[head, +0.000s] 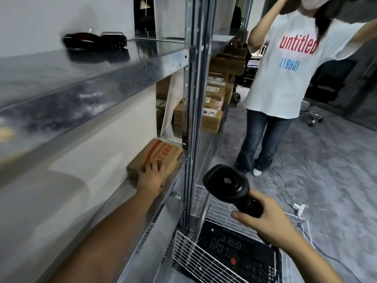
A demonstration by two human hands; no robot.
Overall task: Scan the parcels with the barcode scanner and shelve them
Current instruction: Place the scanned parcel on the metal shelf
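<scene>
Brown cardboard, printed with red lettering: that is the parcel (156,158), a small closed box lying flat on a lower metal shelf (130,190), just left of centre in the frame and close against the steel upright (193,119) of the rack. My left hand (152,178) lies over its near edge, fingers spread fairly straight across the top, pressing rather than gripping. My right hand (271,219), at lower right of the frame, is curled round the handle of the black scanner (230,185), whose head points up and away from the parcel.

I judge the parcel light and stiff: it is compact, its corners look square and its faces uncrushed. The cardboard should slide easily on the smooth metal, so a flat push on the near edge ought to seat it deeper. To lift it, I would take it by two opposite sides, thumb on one and fingers on the other, since the top gives no purchase. What is inside I cannot tell, so I would not drop it.

Below the scanner stands a white wire cart (204,252) with a black perforated crate (234,248) in it. More boxes (214,111) are stacked behind the rack at centre. A person in a white shirt (285,68) stands at upper right.
</scene>
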